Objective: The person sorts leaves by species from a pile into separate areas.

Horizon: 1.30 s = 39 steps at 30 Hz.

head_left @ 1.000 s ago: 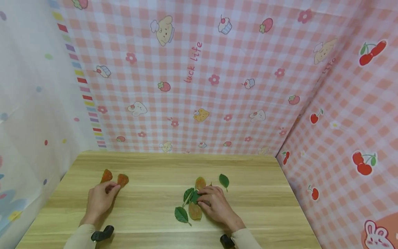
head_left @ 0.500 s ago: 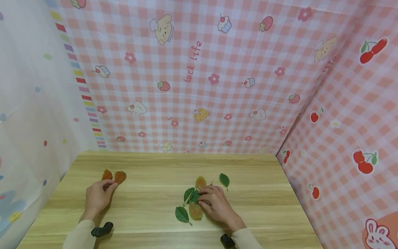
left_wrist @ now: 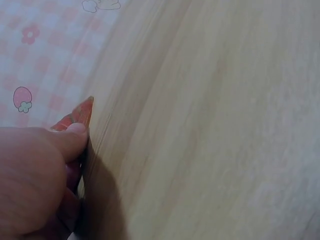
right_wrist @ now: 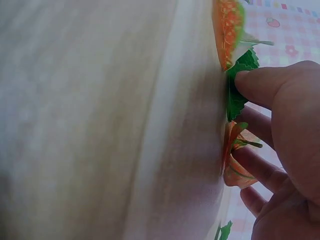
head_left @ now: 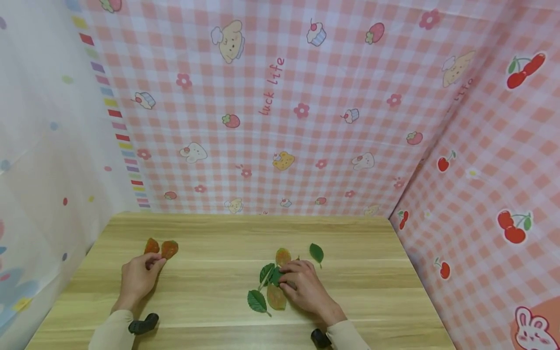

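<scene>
My left hand (head_left: 139, 279) is at the left of the table, thumb and forefinger pinching the near edge of an orange-red petal-shaped piece (head_left: 169, 249). A second orange piece (head_left: 151, 245) lies close beside it, partly behind the hand. In the left wrist view the thumb lies on the pointed orange piece (left_wrist: 84, 112). Right of centre, my right hand (head_left: 304, 287) rests on a toothed green leaf (right_wrist: 241, 82), its thumb on the leaf and its other fingers spread loosely. Orange-yellow pieces lie above (head_left: 283, 256) and below (head_left: 276, 297) that leaf; the right palm hides part of the group.
Another green leaf (head_left: 256, 301) lies at the front of the group, and a lone leaf (head_left: 316, 253) lies behind the right hand. The wooden table (head_left: 210, 321) meets a pink checked cloth (head_left: 262, 184) at its back edge.
Over the first half second, my left hand slid the orange piece a little left, nearer the second one. Since then it stays put. My right hand has kept its place.
</scene>
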Available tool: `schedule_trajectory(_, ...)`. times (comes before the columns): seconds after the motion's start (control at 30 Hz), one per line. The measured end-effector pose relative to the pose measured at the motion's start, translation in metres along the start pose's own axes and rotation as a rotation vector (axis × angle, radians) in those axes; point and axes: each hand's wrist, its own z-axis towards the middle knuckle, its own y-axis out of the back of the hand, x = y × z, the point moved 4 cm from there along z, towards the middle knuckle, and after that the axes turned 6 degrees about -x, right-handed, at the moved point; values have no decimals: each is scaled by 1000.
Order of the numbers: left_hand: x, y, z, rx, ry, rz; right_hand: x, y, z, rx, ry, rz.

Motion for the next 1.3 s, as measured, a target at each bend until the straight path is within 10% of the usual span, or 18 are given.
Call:
schedule_trajectory(0.63, 0, 3, 0, 13, 0, -20, 8, 11, 6, -278, 112, 36)
schedule_trajectory(1.3, 2, 2, 0, 37, 29, -25, 0, 52, 2, -401, -426, 619)
